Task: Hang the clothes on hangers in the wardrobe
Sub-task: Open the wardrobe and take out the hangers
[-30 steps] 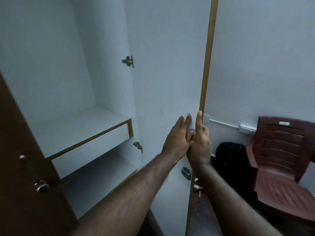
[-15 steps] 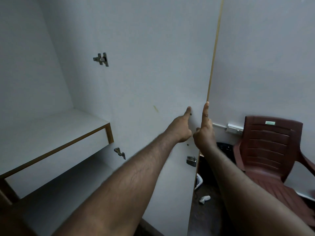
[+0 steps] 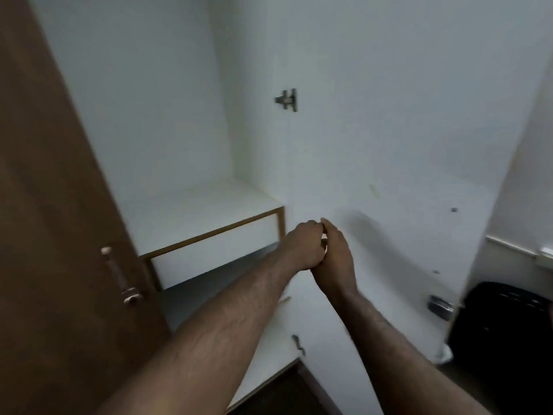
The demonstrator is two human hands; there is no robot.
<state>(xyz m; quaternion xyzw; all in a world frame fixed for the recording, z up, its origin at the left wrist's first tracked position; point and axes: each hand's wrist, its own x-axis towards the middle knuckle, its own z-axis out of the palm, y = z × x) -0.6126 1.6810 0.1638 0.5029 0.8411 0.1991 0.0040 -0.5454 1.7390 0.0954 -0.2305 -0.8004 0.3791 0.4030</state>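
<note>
Nearest to us, two bare forearms reach forward and meet at the hands. The left hand (image 3: 303,245) has its fingers clenched inward and we see nothing inside them. The right hand (image 3: 336,259) lies against it. Blur hides its fingers, so we cannot tell whether they are curled or slack. We judge the hands meet only in passing between two reaches, since neither touches the wardrobe (image 3: 149,100).

Just beyond them stand two open doors. The brown left door (image 3: 45,235) carries one handle (image 3: 121,278). The white right door (image 3: 389,145) shows us its inner face and is swung wide, probably to clear the way for hanging. We count two hinges on its inner edge, an upper hinge (image 3: 287,99) and a lower hinge (image 3: 297,344), with one latch (image 3: 440,307) near its outer edge. One black bag (image 3: 502,324) sits low behind that door.

Deeper in are two shelves, the top shelf (image 3: 203,211) and the lower shelf (image 3: 209,283) under it.

The clothes and hangers are nowhere in view (no rail shows either). We judge hanging has not begun, and the clothes must first be fetched.
</note>
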